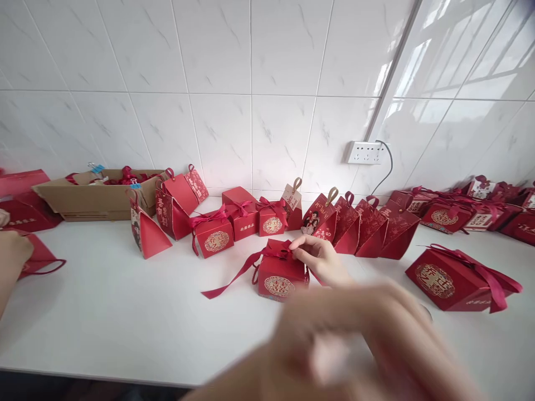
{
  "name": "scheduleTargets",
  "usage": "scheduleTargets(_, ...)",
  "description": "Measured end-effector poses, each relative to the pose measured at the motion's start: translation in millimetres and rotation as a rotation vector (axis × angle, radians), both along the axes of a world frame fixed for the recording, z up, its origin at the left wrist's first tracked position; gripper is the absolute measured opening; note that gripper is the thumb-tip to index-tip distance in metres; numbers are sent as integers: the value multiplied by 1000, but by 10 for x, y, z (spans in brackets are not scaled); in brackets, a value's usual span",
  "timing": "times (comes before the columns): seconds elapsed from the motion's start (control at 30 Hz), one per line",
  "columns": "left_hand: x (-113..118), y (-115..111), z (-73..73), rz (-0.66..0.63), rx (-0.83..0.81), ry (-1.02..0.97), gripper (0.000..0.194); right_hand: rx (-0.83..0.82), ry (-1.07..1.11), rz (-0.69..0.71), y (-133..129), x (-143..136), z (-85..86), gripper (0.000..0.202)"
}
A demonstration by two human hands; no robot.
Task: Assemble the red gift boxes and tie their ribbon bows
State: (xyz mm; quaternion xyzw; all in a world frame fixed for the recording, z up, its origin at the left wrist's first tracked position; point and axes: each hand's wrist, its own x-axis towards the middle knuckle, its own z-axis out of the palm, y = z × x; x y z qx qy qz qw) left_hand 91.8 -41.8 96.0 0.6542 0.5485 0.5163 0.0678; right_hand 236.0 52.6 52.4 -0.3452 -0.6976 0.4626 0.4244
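A small red gift box (271,287) with a round gold emblem stands on the white table in front of me. A dark red ribbon (240,278) is tied over its top, one long tail trailing left onto the table. My right hand (320,260) reaches in from the right, thumb and forefinger pinched on the ribbon at the bow. Very close to the camera, my left hand (334,323) is a large blur in the foreground. It hides part of the box's lower right and my right forearm, and its fingers cannot be made out.
Behind stands a row of red gift boxes (213,239), some with loop handles. A ribboned box (453,278) lies right, with more piled beyond it. A cardboard box (96,203) holds ribbons. Another person's hand (14,253) is at the left edge. A socket strip (368,153) hangs on the wall.
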Motion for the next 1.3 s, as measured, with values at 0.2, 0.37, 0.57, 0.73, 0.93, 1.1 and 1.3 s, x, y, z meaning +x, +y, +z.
scheduleTargets(0.2,-132,779,-96,-456,-56,-190,17,-80,117,10,-2,-8,27,21)
scheduleTargets(0.37,-205,899,-433,-540,-311,-198,26,-17,176,-36,10,6,12,21)
scheduleTargets(0.57,-187,832,-443,-599,-339,-249,34,1,196,-56,11,9,-9,17)
scheduleTargets(0.73,-184,848,-465,-649,-342,-312,26,-9,186,-109,-4,8,-8,15)
scheduleTargets(0.93,-202,860,-453,-567,-354,-287,18,43,109,-216,-2,-16,10,23)
scheduleTargets(1.1,-216,837,-386,-589,-402,-480,15,96,0,-238,-10,-64,-42,20)
scheduleTargets(1.3,-230,844,-371,-643,-421,-595,10,263,-205,-247,2,-51,-104,6)
